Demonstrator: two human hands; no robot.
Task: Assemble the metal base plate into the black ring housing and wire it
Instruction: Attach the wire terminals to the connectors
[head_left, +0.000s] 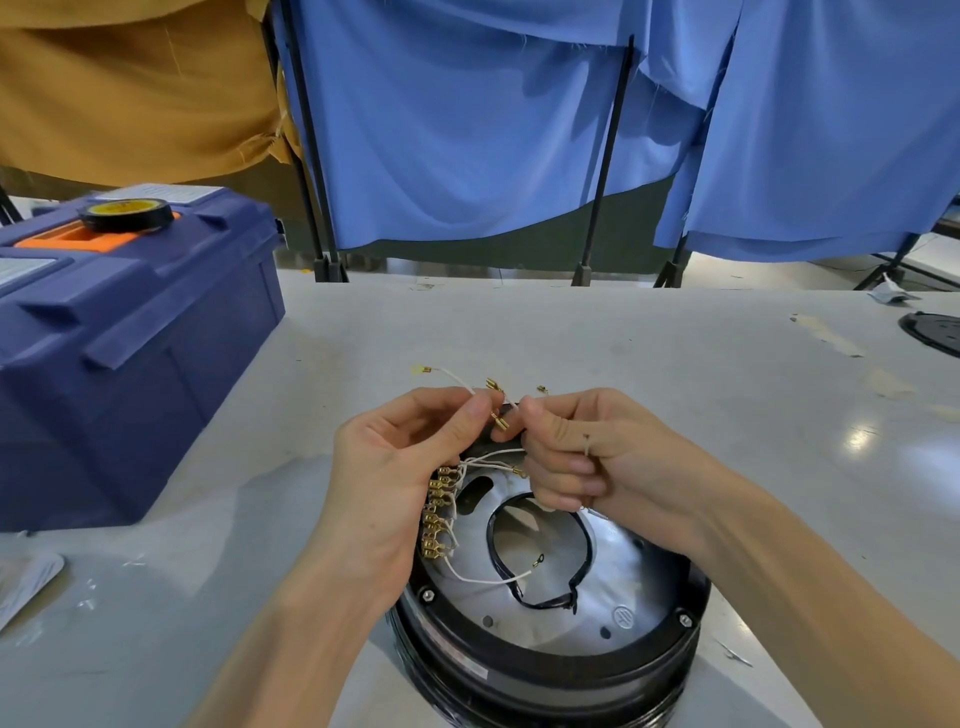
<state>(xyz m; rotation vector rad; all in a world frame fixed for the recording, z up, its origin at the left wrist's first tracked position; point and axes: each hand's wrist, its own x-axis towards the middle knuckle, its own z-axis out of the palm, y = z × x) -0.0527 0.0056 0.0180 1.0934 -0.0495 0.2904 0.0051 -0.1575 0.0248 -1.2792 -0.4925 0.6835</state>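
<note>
On the grey desk (571, 338), right of a blue toolbox (130, 364), the black ring housing (545, 670) sits at the near edge with the metal plate (639, 587) already seated inside it and bolts (427, 595) showing at its rim, so the fitting looks done. Above it the left hand (395, 467) has its grip pinched on one of the white wires (488, 578), while the right hand (582, 452) has its grip curled round others, though exactly which strands is hard to tell. The wiring is what remains: a row of brass terminals (436, 514) seems to hang loose, unconnected.
</note>
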